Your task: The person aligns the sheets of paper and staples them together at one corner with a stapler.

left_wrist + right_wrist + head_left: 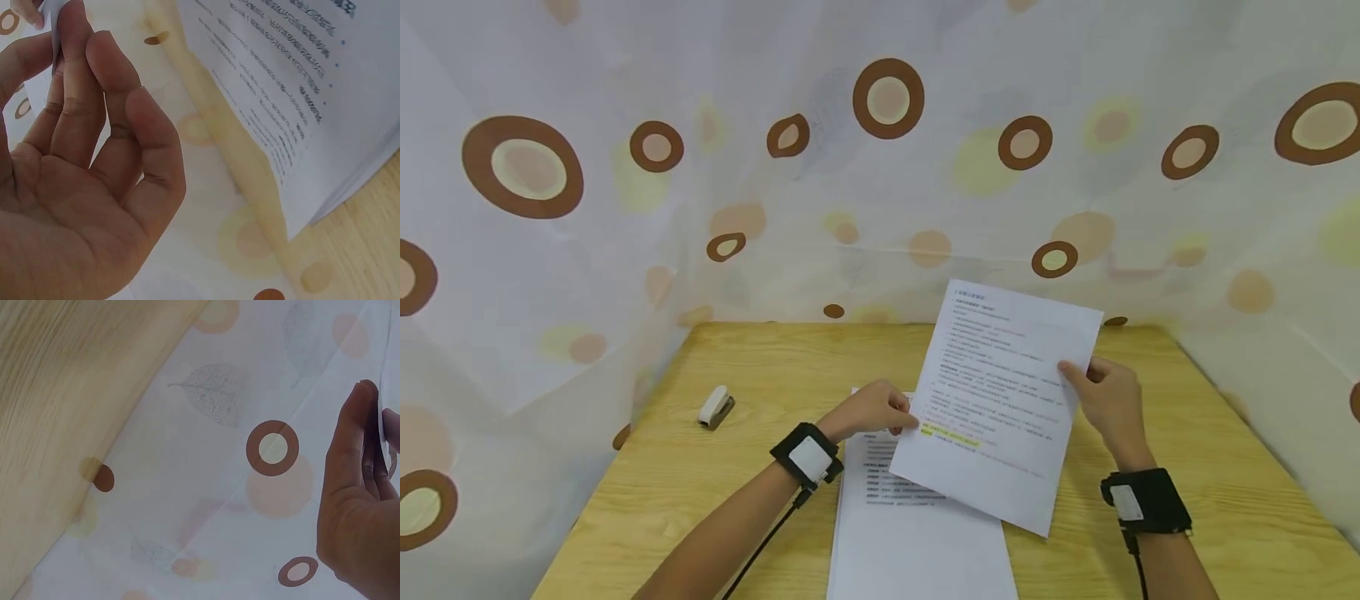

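Left hand (871, 410): pinches the left edge of the printed sheet (1000, 400) between thumb and fingers; in the left wrist view the fingers (94, 106) are curled, with the paper edge caught at their tips.
Right hand (1108, 402): holds the right edge of the same sheet, thumb on the printed face and fingers behind it; in the right wrist view the thin paper edge shows between the fingertips (359, 425).
Printed sheet: held up off the bench (715, 492) between the two hands, tilted so that its top leans to the right; it carries lines of text, one of them marked in yellow near the left hand's grip.
Paper stack (917, 533): lies flat on the bench below and in front of the raised sheet, printed side up, partly hidden by the sheet's lower corner.
Stapler (716, 407): small and pale, resting on the bench well to the left of the left hand.
Wristbands: a black band with a white panel on each wrist, left (808, 456) and right (1145, 500).
Backdrop: a white cloth (880, 167) with brown rings and pale spots hangs behind and beside the bench.
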`<state>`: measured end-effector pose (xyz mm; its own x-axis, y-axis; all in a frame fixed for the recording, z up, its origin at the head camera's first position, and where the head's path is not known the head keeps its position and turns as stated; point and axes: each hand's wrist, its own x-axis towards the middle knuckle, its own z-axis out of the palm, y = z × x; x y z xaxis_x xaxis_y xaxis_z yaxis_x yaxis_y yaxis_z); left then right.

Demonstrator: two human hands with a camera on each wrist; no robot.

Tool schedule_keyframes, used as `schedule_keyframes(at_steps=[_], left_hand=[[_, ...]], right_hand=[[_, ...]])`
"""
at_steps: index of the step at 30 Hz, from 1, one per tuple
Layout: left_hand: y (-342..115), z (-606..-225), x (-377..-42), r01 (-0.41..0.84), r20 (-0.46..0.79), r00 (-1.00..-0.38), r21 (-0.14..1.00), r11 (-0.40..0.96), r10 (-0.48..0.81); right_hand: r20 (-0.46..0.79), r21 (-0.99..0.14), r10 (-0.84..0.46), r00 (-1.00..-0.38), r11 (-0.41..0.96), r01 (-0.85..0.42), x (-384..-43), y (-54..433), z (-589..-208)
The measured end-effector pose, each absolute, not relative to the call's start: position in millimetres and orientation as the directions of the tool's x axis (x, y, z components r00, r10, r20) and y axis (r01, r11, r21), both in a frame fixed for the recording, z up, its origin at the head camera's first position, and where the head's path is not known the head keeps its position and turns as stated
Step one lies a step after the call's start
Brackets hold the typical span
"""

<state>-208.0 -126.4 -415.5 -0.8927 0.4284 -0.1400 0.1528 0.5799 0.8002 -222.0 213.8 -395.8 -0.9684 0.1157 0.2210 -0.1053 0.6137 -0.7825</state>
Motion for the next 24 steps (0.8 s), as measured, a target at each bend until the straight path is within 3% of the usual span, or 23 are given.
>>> schedule_keyframes(at_steps=[24], left_hand=[[-166,-431,-156,0.106,-0.159,-0.887,0.844,0.526,0.433]], right_hand=[[0.158,-0.789,-0.068,-0.985,0.591,-0.168,-219,184,-408]])
